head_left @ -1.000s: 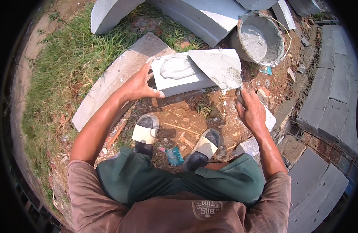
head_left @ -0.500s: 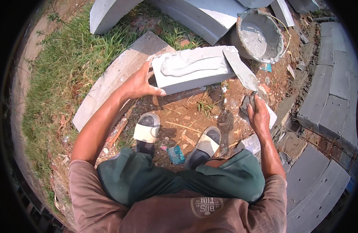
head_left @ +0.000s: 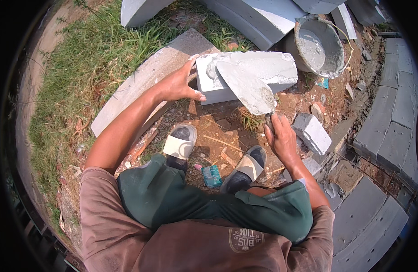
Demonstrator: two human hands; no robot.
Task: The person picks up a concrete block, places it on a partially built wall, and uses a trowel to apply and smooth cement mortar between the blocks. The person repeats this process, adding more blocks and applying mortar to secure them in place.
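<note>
trowel [head_left: 245,86] blade now swung left over the mortar-topped concrete block [head_left: 259,75], right hand [head_left: 281,138] closed around its hidden handle, left hand [head_left: 177,86] still spread open against block's left end, mortar bucket [head_left: 320,45] far right

The block [head_left: 259,75] lies at the centre's twelve o'clock, with the trowel [head_left: 247,88] resting on its top. The left hand [head_left: 177,84] touches the block's nine o'clock end; the right hand [head_left: 281,138] sits at its five o'clock. The bucket [head_left: 338,68] stands at the block's two o'clock. A slab [head_left: 145,81] lies at nine o'clock, and a smaller block piece [head_left: 313,133] just at the right hand's three o'clock.
</note>
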